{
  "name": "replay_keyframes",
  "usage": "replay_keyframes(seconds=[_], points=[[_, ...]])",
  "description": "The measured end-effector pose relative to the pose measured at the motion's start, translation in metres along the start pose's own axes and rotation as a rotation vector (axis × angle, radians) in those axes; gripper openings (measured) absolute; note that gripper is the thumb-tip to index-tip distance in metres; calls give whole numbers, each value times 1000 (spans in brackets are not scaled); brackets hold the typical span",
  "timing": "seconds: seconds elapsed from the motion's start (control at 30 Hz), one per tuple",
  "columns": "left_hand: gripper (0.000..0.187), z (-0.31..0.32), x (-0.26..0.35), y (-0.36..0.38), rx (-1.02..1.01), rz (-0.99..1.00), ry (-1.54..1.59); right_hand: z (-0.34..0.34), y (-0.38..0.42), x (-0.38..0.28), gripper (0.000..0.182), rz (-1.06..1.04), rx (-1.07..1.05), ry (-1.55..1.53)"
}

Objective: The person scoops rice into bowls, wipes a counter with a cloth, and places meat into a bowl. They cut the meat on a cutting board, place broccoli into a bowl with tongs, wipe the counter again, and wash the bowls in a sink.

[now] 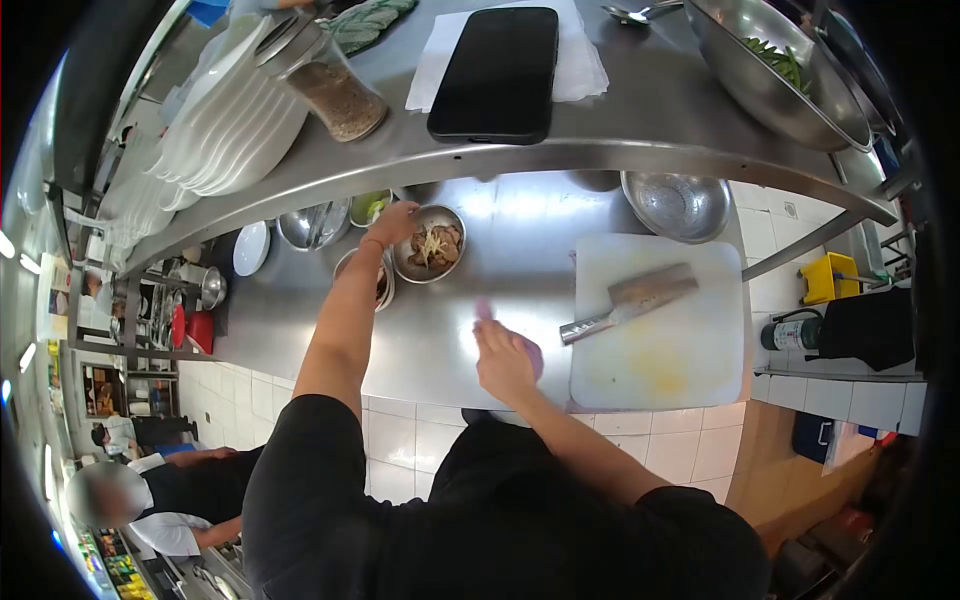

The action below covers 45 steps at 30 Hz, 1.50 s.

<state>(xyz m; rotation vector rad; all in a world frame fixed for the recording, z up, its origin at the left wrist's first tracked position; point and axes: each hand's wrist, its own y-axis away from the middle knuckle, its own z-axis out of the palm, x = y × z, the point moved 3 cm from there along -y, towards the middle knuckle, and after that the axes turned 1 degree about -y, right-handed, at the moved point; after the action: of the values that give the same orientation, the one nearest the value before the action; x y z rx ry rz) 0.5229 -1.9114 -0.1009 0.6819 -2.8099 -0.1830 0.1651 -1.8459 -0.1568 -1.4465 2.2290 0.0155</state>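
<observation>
My left hand (396,224) reaches to the back of the steel worktop, its fingers closed at the upper left rim of a metal bowl (433,246). In that bowl are brown meat slices topped with pale shreds. Another bowl (386,291) sits partly hidden under my left forearm, and a small container with green pieces (368,208) stands just behind the hand. My right hand (505,362) presses a pinkish-purple cloth (535,358) onto the worktop near its front edge. To its right, a cleaver (640,298) lies on a white cutting board (660,355).
A perforated metal bowl (677,205) stands behind the board. On the overhead shelf are a phone (497,75), a spice jar (335,90), stacked white plates (235,120) and a steel bowl of greens (740,75). Another person (200,485) is at the lower left.
</observation>
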Motion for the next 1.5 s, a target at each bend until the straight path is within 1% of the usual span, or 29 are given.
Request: replay_keyframes(seconds=[0.03,0.07,0.13,0.2,0.27,0.3,0.33,0.4,0.43,0.47,0.53,0.57,0.67,0.73,0.77,0.8,0.9,0.97,1.03,1.07,1.17,1.2,1.23,1.27,1.3,1.37,1.4,1.47,1.5], points=[[30,-2,5,6,72,-24,-20,0,2,1,49,-7,2,2],[30,1,6,4,80,-26,-16,3,6,0,46,-192,-83,-150],[31,21,-3,-4,-47,-172,145,8,20,6,42,-411,-109,-366],[33,35,28,5,24,683,-181,-52,22,7,45,-44,-238,-259],[35,72,59,-12,334,730,322,-56,29,13,53,130,-157,-97],[36,115,64,-39,497,733,508,-49,34,14,61,39,-88,-63],[40,113,90,-43,352,528,401,-40,35,13,61,10,-105,-47],[26,104,124,-34,409,358,421,-22,34,12,56,-35,-46,-18],[32,104,131,-26,705,510,273,-19,32,8,56,-94,-53,-12],[34,95,125,-23,304,112,889,-16,27,6,54,-28,-32,3],[37,69,122,14,-113,-310,1489,-3,20,-4,52,3,-28,17],[38,53,108,41,27,-231,1384,5,18,-10,51,-12,-23,27],[37,2,29,132,231,-77,1138,38,3,-54,49,-145,-79,27],[30,13,-64,185,398,-242,1345,61,-19,-110,45,-327,-143,-81],[25,-9,-117,226,385,-483,1307,74,-34,-139,44,-386,-222,-109],[24,10,-191,245,582,-506,1379,87,-53,-171,45,-432,-236,-164],[27,-14,-388,309,1074,-970,1185,123,-111,-261,46,-431,-173,-245],[32,-26,-492,325,1618,-1007,1409,160,-158,-313,46,-386,-112,-266],[43,-32,-593,323,1635,-1188,1239,205,-204,-351,45,-179,72,-98],[38,-44,-607,324,1608,-1193,1352,214,-214,-374,45,-194,53,-83],[24,-27,-674,308,1360,-982,1605,244,-225,-451,38,-526,-203,-137],[19,-57,-642,336,1408,-1158,1262,256,-221,-460,34,-670,-438,-243],[23,-40,-660,332,1374,-1094,1021,265,-219,-469,30,-825,-683,-344],[23,-49,-637,349,1436,-1112,720,265,-231,-472,25,-641,-632,-578],[35,-41,-618,360,1419,-969,769,260,-244,-473,19,-424,-598,-794],[60,-3,-583,372,1125,-950,984,224,-292,-496,22,-359,-175,-1072],[56,24,-561,374,1194,-941,937,206,-310,-512,31,-283,4,-1019],[45,18,-483,413,1005,-893,1373,213,-338,-511,36,-261,134,-941],[40,14,-443,434,890,-897,1564,263,-331,-497,39,-400,87,-712]])
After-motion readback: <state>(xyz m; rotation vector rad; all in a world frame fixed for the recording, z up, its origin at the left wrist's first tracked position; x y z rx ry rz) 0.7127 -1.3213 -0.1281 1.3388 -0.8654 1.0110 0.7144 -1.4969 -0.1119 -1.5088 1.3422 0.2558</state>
